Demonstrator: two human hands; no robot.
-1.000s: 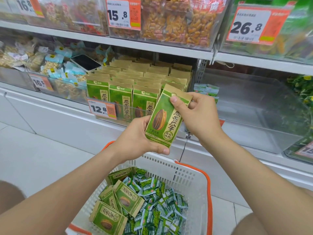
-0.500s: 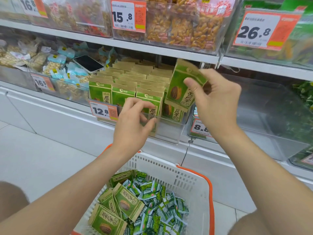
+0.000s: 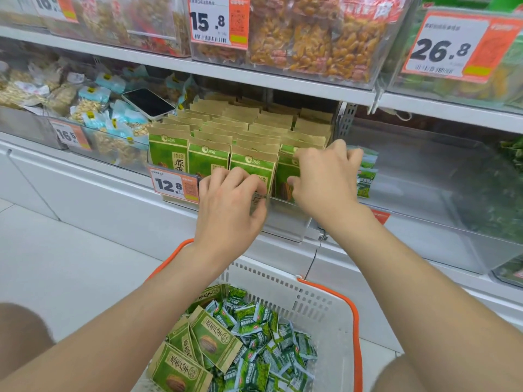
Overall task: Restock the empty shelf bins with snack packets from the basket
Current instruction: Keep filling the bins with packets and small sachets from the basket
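**Shelf restock: both hands at the front row of the sunflower seed bin**

The right hand (image 3: 325, 179) grips a green sunflower seed packet (image 3: 284, 176). Its thumb lies on the printed face and its fingers are curled over the top edge. This packet stands upright at the right end of the front row inside the clear seed bin (image 3: 285, 219).

The left hand (image 3: 229, 205) is just beside the right hand, and the two do not touch. Its fingers are bent against the neighbouring front-row packet (image 3: 252, 165). Whether it actually pinches that packet cannot be told.

Beyond both hands, further packets of the same kind fill the bin in upright rows. A price tag (image 3: 172, 183) reading 12.8 sits just left of the left hand.

Just right of the right hand is a small stack of green sachets (image 3: 366, 171), at the near corner of the adjoining clear bin (image 3: 424, 210).

Below the forearms is a white basket (image 3: 319, 301) with orange handles. It holds loose seed packets (image 3: 215, 338) and many small green sachets (image 3: 271, 343).

A phone (image 3: 148, 103) lies well to the upper left of the left hand, on bagged snacks.
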